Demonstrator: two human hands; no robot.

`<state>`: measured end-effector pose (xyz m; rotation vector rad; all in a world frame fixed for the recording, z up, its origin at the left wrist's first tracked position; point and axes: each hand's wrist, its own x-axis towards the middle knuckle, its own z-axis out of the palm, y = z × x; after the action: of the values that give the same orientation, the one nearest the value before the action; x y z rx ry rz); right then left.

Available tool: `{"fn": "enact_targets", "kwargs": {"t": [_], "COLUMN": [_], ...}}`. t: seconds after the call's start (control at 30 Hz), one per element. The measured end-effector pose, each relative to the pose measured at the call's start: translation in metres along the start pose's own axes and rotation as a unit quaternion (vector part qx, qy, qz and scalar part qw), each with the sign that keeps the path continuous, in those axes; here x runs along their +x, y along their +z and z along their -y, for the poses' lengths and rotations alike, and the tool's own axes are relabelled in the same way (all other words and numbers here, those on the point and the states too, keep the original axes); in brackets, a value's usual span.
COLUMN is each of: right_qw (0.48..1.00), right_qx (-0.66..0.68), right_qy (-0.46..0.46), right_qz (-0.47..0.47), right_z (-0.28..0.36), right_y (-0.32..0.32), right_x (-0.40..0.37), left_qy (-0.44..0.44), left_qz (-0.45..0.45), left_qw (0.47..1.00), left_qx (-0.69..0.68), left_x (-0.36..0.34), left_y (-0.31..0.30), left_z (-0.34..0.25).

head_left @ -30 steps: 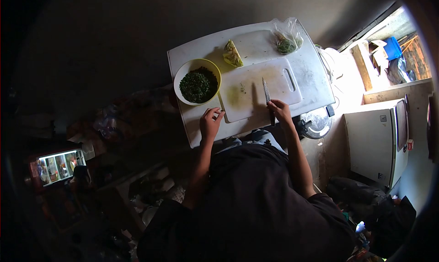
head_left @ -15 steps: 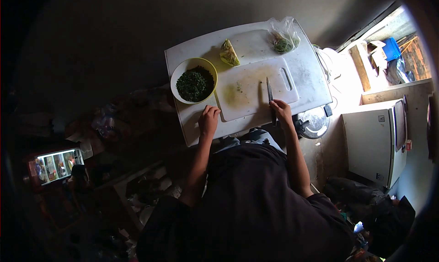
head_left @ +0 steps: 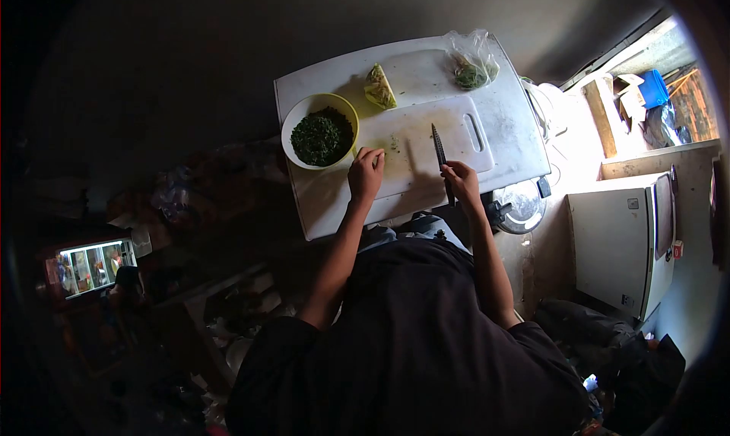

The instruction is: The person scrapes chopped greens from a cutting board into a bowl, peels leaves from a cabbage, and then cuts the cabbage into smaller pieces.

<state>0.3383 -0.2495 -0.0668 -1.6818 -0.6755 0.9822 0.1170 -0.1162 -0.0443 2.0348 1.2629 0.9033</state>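
My right hand (head_left: 461,182) grips a knife (head_left: 439,145) by its dark handle. The blade points away from me over the white cutting board (head_left: 445,117). My left hand (head_left: 366,176), fingers curled together, is at the board's left edge; whatever may be between its fingertips is hidden. A few green bits (head_left: 395,143) lie on the stained board, just beyond that hand. To the left stands a yellow-rimmed bowl (head_left: 288,124) filled with finely chopped greens (head_left: 322,137). Behind the board sits a piece of yellow-green vegetable (head_left: 379,87), possibly cut cabbage.
A clear plastic bag (head_left: 474,65) with greens lies at the far right corner of the white table (head_left: 312,208). Beside the table's right edge is a round metal lid or pot (head_left: 523,208). A small white fridge (head_left: 612,234) stands farther right.
My left hand has moved forward and right, from the table edge to the board's left edge. The knife, still in my right hand, has shifted slightly left, its blade tilting more leftward.
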Motion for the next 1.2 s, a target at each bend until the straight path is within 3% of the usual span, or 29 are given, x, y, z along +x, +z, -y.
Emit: {"fn": "enact_targets", "kwargs": {"t": [0.27,0.37,0.5,0.6,0.8,0.9,0.93,0.97,1.0,1.1,1.2], "right_qw": [0.999,0.999,0.999,0.999,0.999,0.996,0.996,0.981,0.953,0.935,0.934], "right_qx": [-0.043,-0.045,-0.032,-0.034,-0.033,-0.060,-0.061,-0.158,-0.253,-0.302,-0.304], "right_qy": [0.015,0.010,0.001,0.026,0.008,-0.011,-0.011,-0.056,-0.098,-0.096,-0.110], "right_qz": [0.007,0.007,0.005,-0.001,-0.016,-0.059,-0.061,-0.099,-0.136,-0.158,-0.154], "right_z": [-0.004,-0.009,-0.017,-0.010,-0.008,-0.010,-0.009,-0.008,-0.003,0.006,0.006], "right_y": [-0.003,-0.007,-0.011,-0.013,-0.012,-0.016,-0.018,-0.020,-0.022,-0.022,-0.014], "right_x": [0.004,0.006,0.009,0.008,0.013,0.016,0.015,0.014,0.012,0.003,-0.001], "left_qy": [-0.038,-0.049,-0.051,-0.089,-0.109,-0.113,-0.035,0.044,0.060,0.107,0.102], "left_qz": [0.006,-0.016,-0.110,-0.115,-0.079,-0.014,-0.029,-0.044,-0.003,0.078,0.104], "left_qw": [0.999,0.999,0.992,0.989,0.991,0.992,0.998,0.997,0.998,0.989,0.984], "left_qx": [0.008,-0.016,-0.037,-0.029,0.005,0.056,0.049,0.040,0.035,0.067,0.105], "left_x": [-0.006,-0.016,-0.041,-0.062,-0.074,-0.062,-0.056,-0.051,-0.049,-0.039,-0.032], "left_y": [-0.004,-0.017,-0.041,-0.060,-0.066,-0.061,-0.055,-0.049,-0.044,-0.021,0.002], "left_z": [0.004,0.011,0.037,0.055,0.066,0.052,0.047,0.042,0.040,0.031,0.024]}}
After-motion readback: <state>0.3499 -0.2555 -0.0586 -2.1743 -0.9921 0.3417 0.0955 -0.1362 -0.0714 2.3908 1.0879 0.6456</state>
